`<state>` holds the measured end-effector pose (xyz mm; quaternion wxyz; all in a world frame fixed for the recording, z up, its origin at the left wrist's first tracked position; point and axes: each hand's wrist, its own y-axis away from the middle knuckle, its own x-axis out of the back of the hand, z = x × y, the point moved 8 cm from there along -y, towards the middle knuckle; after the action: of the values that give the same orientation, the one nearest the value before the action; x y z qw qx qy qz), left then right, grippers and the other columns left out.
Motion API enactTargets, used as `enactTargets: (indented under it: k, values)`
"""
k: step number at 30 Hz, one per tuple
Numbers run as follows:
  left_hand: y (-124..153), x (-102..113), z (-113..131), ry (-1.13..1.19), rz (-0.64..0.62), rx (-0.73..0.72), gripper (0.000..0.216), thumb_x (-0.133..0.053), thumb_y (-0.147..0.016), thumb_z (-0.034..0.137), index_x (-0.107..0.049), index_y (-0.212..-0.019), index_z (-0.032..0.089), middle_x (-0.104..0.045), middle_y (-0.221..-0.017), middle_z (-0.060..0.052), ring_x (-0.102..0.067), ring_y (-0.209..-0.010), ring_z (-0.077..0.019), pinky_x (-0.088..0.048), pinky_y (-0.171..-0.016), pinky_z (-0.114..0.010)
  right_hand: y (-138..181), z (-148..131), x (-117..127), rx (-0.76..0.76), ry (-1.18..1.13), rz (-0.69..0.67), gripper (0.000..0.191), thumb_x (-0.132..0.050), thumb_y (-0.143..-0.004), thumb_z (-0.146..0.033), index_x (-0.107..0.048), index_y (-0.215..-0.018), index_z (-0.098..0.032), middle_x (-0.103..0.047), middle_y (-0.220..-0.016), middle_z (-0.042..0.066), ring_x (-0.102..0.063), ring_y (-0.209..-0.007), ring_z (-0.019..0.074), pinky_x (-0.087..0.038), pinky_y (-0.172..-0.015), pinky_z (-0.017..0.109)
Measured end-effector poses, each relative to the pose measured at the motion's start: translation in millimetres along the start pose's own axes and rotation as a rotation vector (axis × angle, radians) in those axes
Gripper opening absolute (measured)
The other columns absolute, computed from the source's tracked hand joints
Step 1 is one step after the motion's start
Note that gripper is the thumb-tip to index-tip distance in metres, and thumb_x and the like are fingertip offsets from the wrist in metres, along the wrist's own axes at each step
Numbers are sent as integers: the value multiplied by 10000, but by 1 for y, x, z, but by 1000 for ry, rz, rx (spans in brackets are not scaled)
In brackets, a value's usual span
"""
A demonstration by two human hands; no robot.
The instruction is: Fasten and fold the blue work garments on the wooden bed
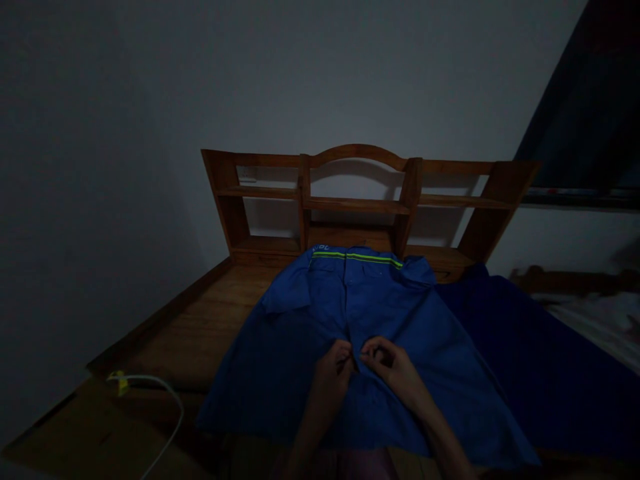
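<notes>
A blue work coat (400,320) with yellow-green stripes across the chest lies spread out, its collar end toward the shelves. My left hand (339,365) pinches the left edge of its front opening, below the middle of the chest. Just to the right, my right hand (387,360) pinches the opposite front edge, fingertips closed on the cloth. A small gap shows between the two edges there. Above the hands the front edges lie together. Any button or fastener under the fingertips is too dark and small to make out.
The coat lies on a wooden desk-like surface (200,330) with wooden shelves (355,205) behind it, against a pale wall. Dark blue cloth (540,360) lies to the right. At the lower left, a white cable (173,393) curves near a small yellow piece (121,383).
</notes>
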<state>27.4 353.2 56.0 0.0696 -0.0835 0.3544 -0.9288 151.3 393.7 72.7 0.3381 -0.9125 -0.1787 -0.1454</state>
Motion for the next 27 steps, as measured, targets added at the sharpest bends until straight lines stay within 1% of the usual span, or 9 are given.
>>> enactTargets:
  k: [4, 9, 12, 14, 16, 21, 24, 27]
  values:
    - [0, 1, 0, -72, 8, -18, 127, -397, -840, 190, -523, -847, 174, -557, -775, -20, -535, -716, -128, -410, -653, -209, 0, 1, 0, 1, -10, -8, 278, -630, -750, -409, -587, -860, -157, -479, -657, -27, -411, -564, 77, -336, -511, 184]
    - [1, 4, 10, -98, 34, 6, 213, -370, -890, 328, -516, -842, 179, -511, -763, 4, -488, -709, -118, -378, -654, -204, 3, -2, 0, 14, 1, -15, 259, -628, -759, -392, -570, -867, -164, -485, -649, -34, -437, -574, 83, -355, -536, 191]
    - [2, 4, 12, -64, 49, 35, 224, -386, -890, 374, -500, -854, 184, -493, -764, 15, -482, -722, -114, -373, -668, -205, 5, -7, -2, 38, -1, -28, 254, -570, -809, -413, -566, -873, -167, -507, -682, -24, -469, -615, 93, -376, -572, 199]
    - [3, 4, 11, -55, 47, 50, 210, -423, -876, 386, -486, -864, 187, -477, -732, 27, -470, -684, -108, -365, -634, -202, 6, -7, -2, 41, 2, -33, 280, -509, -846, -440, -566, -863, -166, -511, -679, -18, -482, -622, 99, -383, -575, 204]
    - [3, 2, 10, -56, 40, 45, 194, -449, -865, 381, -471, -867, 188, -465, -704, 35, -462, -652, -105, -358, -606, -200, 6, -5, -2, 38, 19, -29, 305, -481, -858, -457, -565, -855, -165, -512, -657, -20, -484, -597, 100, -385, -564, 209]
    - [2, 2, 11, -81, 41, 36, 117, -438, -869, 307, -455, -879, 191, -495, -725, 28, -499, -677, -109, -364, -619, -201, 6, -6, -3, 68, 74, -12, 295, -489, -855, -446, -577, -860, -165, -530, -674, -15, -494, -607, 103, -384, -567, 209]
    - [3, 3, 11, -94, 42, 44, 85, -425, -870, 277, -450, -885, 196, -499, -711, 32, -502, -661, -106, -362, -613, -200, 6, -10, -3, 93, 106, -3, 258, -494, -855, -409, -577, -864, -165, -551, -713, -5, -499, -630, 105, -387, -584, 210]
    - [4, 2, 11, -92, 52, 30, 88, -421, -872, 281, -448, -877, 198, -498, -707, 35, -507, -663, -106, -366, -619, -199, 7, -14, -4, 126, 144, -3, 198, -544, -827, -355, -567, -868, -162, -576, -761, 4, -515, -674, 111, -396, -622, 213]
